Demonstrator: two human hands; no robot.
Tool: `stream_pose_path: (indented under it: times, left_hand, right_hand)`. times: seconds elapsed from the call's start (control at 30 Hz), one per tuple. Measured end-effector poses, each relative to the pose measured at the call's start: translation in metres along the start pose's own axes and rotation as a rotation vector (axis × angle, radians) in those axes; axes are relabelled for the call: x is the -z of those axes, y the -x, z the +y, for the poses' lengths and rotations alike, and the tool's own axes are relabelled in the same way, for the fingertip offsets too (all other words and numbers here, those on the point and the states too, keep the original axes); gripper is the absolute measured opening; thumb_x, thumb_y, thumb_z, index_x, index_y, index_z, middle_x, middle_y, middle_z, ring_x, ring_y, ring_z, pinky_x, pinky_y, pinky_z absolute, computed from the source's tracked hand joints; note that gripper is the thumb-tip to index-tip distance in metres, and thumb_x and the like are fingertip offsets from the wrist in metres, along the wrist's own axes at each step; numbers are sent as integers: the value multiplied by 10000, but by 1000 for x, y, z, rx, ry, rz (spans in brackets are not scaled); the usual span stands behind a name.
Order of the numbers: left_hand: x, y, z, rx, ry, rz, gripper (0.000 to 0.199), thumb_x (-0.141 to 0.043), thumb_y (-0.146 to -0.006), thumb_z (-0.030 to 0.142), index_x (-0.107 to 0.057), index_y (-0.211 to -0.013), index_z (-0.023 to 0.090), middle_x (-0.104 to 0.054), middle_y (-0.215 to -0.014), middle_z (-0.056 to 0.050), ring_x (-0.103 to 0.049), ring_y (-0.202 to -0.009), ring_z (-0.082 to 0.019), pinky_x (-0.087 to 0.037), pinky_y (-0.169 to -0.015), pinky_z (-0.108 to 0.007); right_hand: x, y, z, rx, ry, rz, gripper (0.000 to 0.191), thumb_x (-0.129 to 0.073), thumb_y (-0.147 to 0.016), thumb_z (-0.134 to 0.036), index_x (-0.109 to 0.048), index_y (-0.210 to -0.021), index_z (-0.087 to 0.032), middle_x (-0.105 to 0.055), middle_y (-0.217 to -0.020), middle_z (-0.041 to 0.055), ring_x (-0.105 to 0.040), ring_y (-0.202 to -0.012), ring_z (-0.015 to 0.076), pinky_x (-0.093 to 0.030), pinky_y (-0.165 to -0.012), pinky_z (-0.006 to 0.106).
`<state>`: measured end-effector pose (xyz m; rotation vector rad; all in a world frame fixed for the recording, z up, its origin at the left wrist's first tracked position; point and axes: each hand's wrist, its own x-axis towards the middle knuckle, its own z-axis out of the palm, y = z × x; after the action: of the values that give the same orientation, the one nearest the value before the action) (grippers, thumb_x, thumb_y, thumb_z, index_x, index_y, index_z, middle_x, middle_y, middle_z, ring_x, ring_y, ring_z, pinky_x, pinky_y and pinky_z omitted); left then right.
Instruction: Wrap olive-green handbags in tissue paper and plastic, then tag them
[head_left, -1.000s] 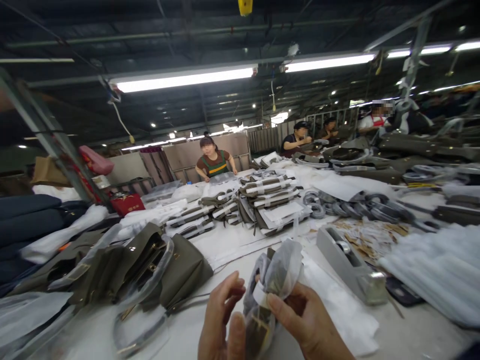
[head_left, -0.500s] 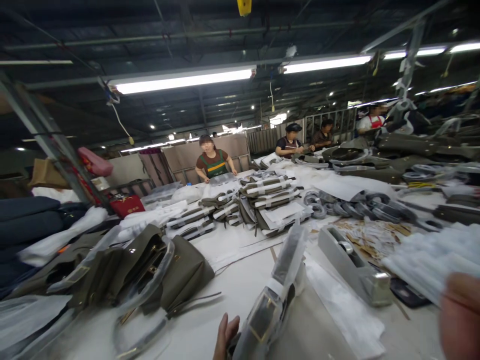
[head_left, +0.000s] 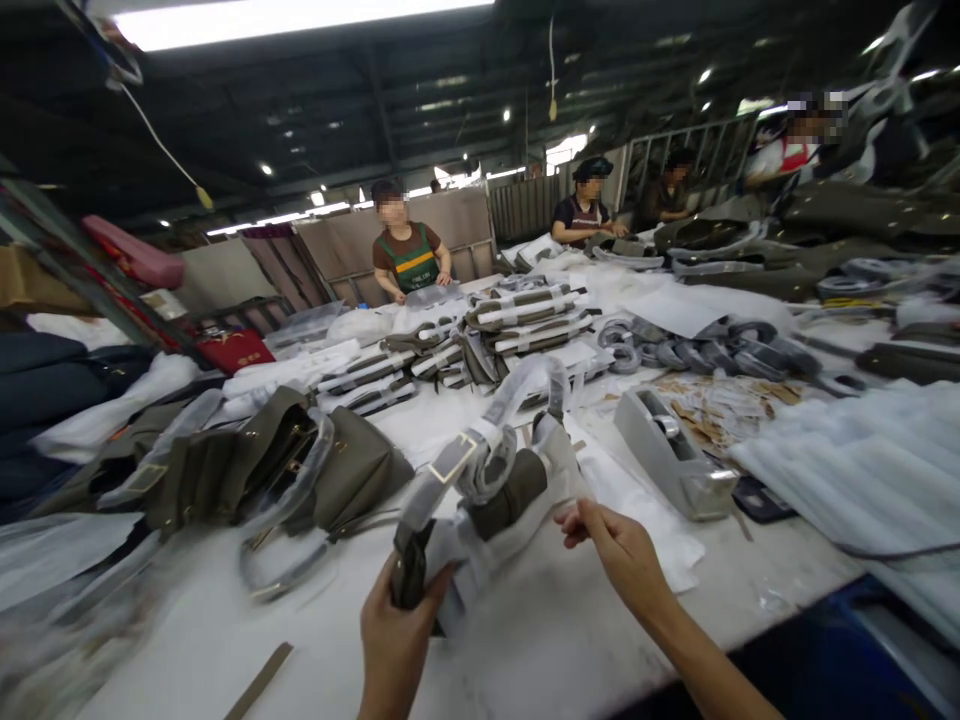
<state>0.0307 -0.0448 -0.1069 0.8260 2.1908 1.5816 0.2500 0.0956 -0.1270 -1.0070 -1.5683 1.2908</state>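
Note:
My left hand [head_left: 397,620] is closed around the near end of a dark olive handbag [head_left: 510,500]. The bag lies on its side, partly covered in white wrapping. Its handle [head_left: 450,460], wrapped in clear film with a gold buckle, arches over it, and a coiled strap rests beneath. To the right of the bag is my right hand [head_left: 611,545], its fingers curled in by the edge of the wrapping. Whether anything is between those fingertips is too blurred to make out.
More olive handbags [head_left: 300,450] lie on the left. A grey tape dispenser [head_left: 671,465] stands to the right, beside a dark phone-like object [head_left: 761,498] and stacked white foam sheets [head_left: 862,450]. Wrapped bags [head_left: 517,320] are piled behind. Co-workers [head_left: 409,250] sit across the table [head_left: 187,620].
The view has tilted downward. My left hand now grips the bag's end, where its fingers were spread before. My right hand has come in from the far right to the bag's side.

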Motion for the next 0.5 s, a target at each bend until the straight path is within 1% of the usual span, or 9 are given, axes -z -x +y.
stream_pose_path:
  times: [0.07, 0.13, 0.2, 0.27, 0.3, 0.37, 0.43, 0.47, 0.5]
  left_hand:
    - [2, -11, 10, -3, 2, -10, 543, -790, -596, 552, -717, -933, 133, -763, -840, -69, -703, -836, -301, -576, -757, -372]
    - [3, -21, 15, 6, 4, -22, 549, -784, -604, 548, -718, -942, 120, -764, -867, -86, -703, -864, -311, -572, -789, -389]
    - [3, -28, 14, 26, -10, -27, 582, -786, -594, 549, -717, -961, 104, -763, -881, -107, -702, -876, -329, -572, -787, -408]
    - [0, -36, 6, 62, -21, -18, 622, -790, -575, 565, -714, -972, 92, -760, -878, -115, -700, -874, -344, -577, -764, -419]
    - [-3, -40, 1, 90, -20, -18, 645, -793, -565, 576, -712, -980, 89, -759, -872, -113, -701, -865, -347, -581, -748, -422]
    - [-10, -50, -12, 173, -8, -59, 672, -799, -563, 586, -706, -1009, 92, -758, -871, -102, -707, -844, -344, -593, -727, -422]
    - [-18, -60, -24, 300, 27, -126, 668, -802, -593, 578, -692, -1049, 103, -759, -902, -100, -717, -827, -330, -603, -717, -414]
    - [-21, -65, -30, 375, 58, -150, 662, -798, -617, 572, -681, -1076, 110, -758, -931, -105, -721, -828, -324, -607, -715, -408]
    - [-24, -68, -35, 451, 89, -171, 656, -790, -641, 567, -670, -1100, 114, -757, -961, -113, -725, -838, -319, -610, -717, -402]
  right_hand:
    - [3, 1, 0, 38, 33, -32, 530, -462, -946, -608, -678, -712, -185, -744, -841, 69, -689, -705, 191, -541, -728, 300]
    - [7, 1, -1, 94, 70, -73, 502, -451, -975, -540, -673, -683, -197, -730, -772, 54, -697, -802, 206, -534, -771, 303]
    - [15, 1, -3, 154, 107, -117, 489, -433, -999, -471, -668, -665, -204, -715, -724, 41, -697, -873, 209, -527, -806, 304]
    - [29, 0, -4, 204, 159, -117, 460, -434, -1006, -422, -683, -686, -205, -737, -790, 40, -698, -906, 201, -523, -844, 309]
    - [39, -2, -5, 229, 200, -86, 432, -449, -1001, -408, -699, -712, -207, -752, -855, 44, -698, -926, 200, -522, -867, 315]
    - [67, -10, -9, 269, 328, 38, 338, -500, -980, -393, -740, -820, -217, -762, -992, 55, -695, -978, 212, -515, -924, 338]
    - [103, -23, -13, 287, 509, 185, 262, -539, -957, -377, -755, -974, -228, -751, -1084, 62, -682, -1039, 230, -500, -973, 360]
    - [122, -32, -14, 279, 613, 242, 264, -540, -954, -362, -746, -1050, -227, -743, -1119, 65, -671, -1069, 235, -489, -993, 360]
    - [141, -42, -14, 251, 728, 272, 282, -525, -959, -340, -730, -1112, -223, -728, -1163, 66, -655, -1105, 234, -474, -1013, 350]
